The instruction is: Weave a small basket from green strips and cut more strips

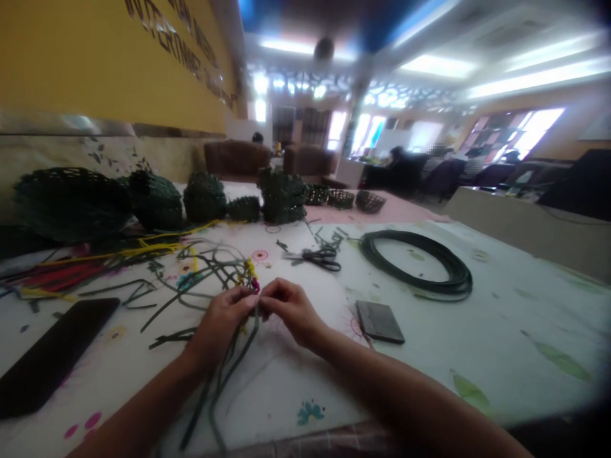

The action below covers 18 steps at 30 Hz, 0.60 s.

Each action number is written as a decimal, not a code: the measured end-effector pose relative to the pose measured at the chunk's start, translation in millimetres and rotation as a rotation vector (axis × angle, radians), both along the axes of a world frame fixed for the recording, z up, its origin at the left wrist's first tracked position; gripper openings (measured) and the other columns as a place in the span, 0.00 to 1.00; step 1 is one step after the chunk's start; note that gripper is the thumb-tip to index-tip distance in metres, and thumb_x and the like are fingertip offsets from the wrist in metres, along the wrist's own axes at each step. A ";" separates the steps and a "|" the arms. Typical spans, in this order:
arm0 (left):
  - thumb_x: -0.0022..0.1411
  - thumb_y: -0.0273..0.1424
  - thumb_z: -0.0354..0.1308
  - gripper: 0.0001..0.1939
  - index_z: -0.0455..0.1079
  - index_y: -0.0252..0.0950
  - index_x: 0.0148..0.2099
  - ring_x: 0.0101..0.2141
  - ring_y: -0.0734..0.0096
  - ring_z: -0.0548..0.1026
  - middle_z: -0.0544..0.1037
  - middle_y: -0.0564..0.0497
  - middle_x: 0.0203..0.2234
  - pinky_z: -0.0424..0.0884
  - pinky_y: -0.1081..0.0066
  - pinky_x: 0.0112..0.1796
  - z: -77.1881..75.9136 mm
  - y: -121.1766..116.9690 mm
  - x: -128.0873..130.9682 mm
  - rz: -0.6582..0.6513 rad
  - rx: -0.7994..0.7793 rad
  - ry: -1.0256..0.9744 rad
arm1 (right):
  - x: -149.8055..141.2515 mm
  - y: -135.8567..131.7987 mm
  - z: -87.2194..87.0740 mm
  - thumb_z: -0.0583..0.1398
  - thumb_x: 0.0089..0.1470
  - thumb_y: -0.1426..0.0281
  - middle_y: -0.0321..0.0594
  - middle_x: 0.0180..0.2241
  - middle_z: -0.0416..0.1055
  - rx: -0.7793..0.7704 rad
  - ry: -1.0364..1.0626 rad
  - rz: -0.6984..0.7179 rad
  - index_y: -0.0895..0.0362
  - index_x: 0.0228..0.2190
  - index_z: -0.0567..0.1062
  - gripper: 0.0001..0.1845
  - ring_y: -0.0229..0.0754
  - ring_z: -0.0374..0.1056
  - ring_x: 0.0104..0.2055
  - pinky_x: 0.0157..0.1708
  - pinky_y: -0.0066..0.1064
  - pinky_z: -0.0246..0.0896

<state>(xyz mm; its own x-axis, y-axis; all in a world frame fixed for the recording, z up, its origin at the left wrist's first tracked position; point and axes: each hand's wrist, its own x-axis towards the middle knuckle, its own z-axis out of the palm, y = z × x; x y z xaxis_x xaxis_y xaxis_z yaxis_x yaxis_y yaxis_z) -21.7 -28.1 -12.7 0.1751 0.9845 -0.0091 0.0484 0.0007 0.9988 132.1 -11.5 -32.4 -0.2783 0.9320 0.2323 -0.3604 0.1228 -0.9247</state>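
Observation:
A small woven piece (249, 275) of dark green strips with yellow and magenta strands stands up from the table between my hands. My left hand (224, 321) is closed on its near edge, thumb and fingers pinching the weave. Beside it, the fingertips of my right hand (289, 308) are pinched together at the magenta part, on what looks like a strip end; the exact spot is blurred. Loose green strips (210, 407) hang from the weave toward the table's front edge, and others fan out behind my left hand.
Black-handled scissors (319, 257) lie beyond my hands. To the right are a coil of dark green strip (461, 270) and a grey flat block (380, 322). A black phone-like slab (57, 356) lies at left. Several dark woven baskets (281, 194) line the back; people sit far off.

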 end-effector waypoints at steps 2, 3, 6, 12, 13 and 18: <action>0.56 0.39 0.58 0.12 0.73 0.36 0.37 0.35 0.65 0.76 0.79 0.49 0.32 0.71 0.68 0.39 -1.7 1.6 -1.1 -0.031 0.011 -0.011 | 0.5 0.7 0.1 0.69 0.42 0.65 0.35 0.27 0.72 0.023 -0.011 -0.018 0.57 0.23 0.72 0.13 0.36 0.66 0.25 0.24 0.27 0.62; 0.56 0.39 0.59 0.12 0.73 0.36 0.37 0.36 0.65 0.76 0.79 0.50 0.32 0.71 0.68 0.40 -2.7 2.4 -1.4 -0.026 0.019 -0.009 | 1.1 1.0 0.1 0.69 0.43 0.65 0.35 0.27 0.72 0.035 -0.031 -0.026 0.57 0.23 0.72 0.12 0.36 0.66 0.26 0.24 0.26 0.61; 0.54 0.39 0.61 0.13 0.74 0.36 0.39 0.37 0.66 0.76 0.79 0.51 0.33 0.70 0.69 0.41 -6.0 4.6 -1.6 0.034 0.042 0.021 | 3.4 1.2 0.3 0.67 0.44 0.66 0.32 0.21 0.69 0.050 -0.110 -0.036 0.57 0.23 0.71 0.10 0.35 0.63 0.24 0.24 0.26 0.58; 0.54 0.41 0.62 0.17 0.74 0.34 0.41 0.37 0.64 0.75 0.79 0.49 0.32 0.70 0.68 0.40 -8.2 6.0 0.5 0.073 0.070 0.128 | 4.9 1.1 0.5 0.64 0.45 0.70 0.27 0.14 0.62 0.039 -0.146 -0.077 0.55 0.22 0.66 0.10 0.32 0.55 0.17 0.18 0.24 0.49; 0.54 0.40 0.62 0.17 0.74 0.34 0.41 0.37 0.64 0.75 0.79 0.49 0.32 0.70 0.68 0.40 -7.4 5.9 0.9 0.066 0.071 0.143 | 4.6 1.2 0.1 0.63 0.45 0.70 0.26 0.14 0.61 0.047 -0.154 -0.087 0.55 0.21 0.65 0.10 0.32 0.55 0.17 0.17 0.24 0.49; 0.57 0.40 0.58 0.16 0.75 0.34 0.41 0.32 0.66 0.74 0.76 0.52 0.27 0.68 0.70 0.34 -3.8 7.4 -0.6 0.030 0.043 0.160 | 5.4 -0.4 -3.0 0.61 0.52 0.69 0.28 0.20 0.63 0.252 -0.327 -0.108 0.55 0.30 0.68 0.05 0.34 0.60 0.21 0.22 0.25 0.56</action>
<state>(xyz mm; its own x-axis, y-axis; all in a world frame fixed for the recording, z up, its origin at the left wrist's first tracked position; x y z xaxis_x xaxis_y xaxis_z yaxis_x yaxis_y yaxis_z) -22.4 -20.8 -16.5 0.1456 0.9893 0.0075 0.2074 -0.0379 0.9775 137.6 -11.9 -35.4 -0.2787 0.8854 0.3721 -0.0258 0.3804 -0.9245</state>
